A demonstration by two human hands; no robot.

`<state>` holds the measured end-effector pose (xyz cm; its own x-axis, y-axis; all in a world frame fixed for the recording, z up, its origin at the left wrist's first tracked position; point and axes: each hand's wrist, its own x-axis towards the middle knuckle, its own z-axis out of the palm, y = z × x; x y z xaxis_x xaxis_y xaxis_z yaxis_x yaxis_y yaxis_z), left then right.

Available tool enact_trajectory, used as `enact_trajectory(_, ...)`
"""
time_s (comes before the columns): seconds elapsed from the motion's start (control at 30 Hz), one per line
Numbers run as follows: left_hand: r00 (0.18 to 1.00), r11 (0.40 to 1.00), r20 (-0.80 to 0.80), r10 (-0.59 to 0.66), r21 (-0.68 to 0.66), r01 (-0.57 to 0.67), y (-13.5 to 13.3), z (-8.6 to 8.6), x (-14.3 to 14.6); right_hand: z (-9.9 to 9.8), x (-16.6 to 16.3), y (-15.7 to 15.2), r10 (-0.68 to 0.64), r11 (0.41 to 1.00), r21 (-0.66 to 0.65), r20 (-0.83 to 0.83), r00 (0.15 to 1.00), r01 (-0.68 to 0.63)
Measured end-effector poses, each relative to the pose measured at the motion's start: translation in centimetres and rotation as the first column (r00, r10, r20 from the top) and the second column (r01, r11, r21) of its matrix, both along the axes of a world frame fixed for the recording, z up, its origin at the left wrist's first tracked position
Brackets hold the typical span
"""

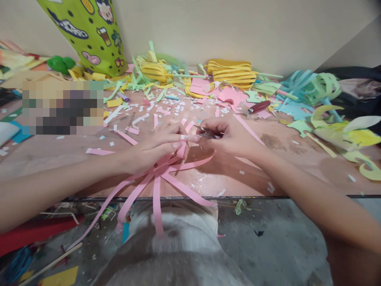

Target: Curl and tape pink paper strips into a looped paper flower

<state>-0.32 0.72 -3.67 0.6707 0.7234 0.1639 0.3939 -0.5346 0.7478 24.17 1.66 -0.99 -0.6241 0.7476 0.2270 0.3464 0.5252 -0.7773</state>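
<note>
My left hand (166,139) rests over a pink paper piece with long strips (159,171) fanning out from its middle. The fingers are closed on the end of one folded pink strip (181,150), close to a bit of white at the fingertips. Opposite it, my right hand (228,133) is closed around a small pointed metal tool (206,132), whose kind I cannot make out. Its tip points left, near my left fingertips. Several pink strips hang over the table's front edge towards my lap. Loose pink strips (126,137) lie beyond my left hand.
White paper scraps (175,108) litter the table (208,178). A red-handled cutter (258,107) lies beyond my right hand. Yellow paper lanterns (232,73) and cut green strips line the wall, beside a lime-green patterned bag (95,39). Blue and green paper curls (312,87) stand right.
</note>
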Motion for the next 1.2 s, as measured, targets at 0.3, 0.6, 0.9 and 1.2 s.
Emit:
enact_trajectory(0.3,0.998,0.998,0.029,-0.059,0.0,0.059,0.1,0.2,0.0,-0.1,0.1,0.1,-0.016,1.0,-0.016,0.014,1.0,0.016)
enact_trajectory(0.6,0.998,0.995,-0.032,-0.045,0.09,0.048,-0.6,0.6,0.3,-0.3,0.0,0.0,0.06,0.997,-0.052,-0.047,0.997,-0.062)
enact_trajectory(0.9,0.997,0.949,-0.047,0.056,0.314,-0.038,-1.1,2.2,1.1,-0.3,-0.2,-0.3,0.042,0.997,0.071,-0.041,0.998,-0.039)
enact_trajectory(1.2,0.982,0.904,-0.02,0.188,0.395,-0.165,-0.5,2.3,0.8,-0.2,0.7,0.4,-0.062,0.962,0.267,-0.013,0.998,0.063)
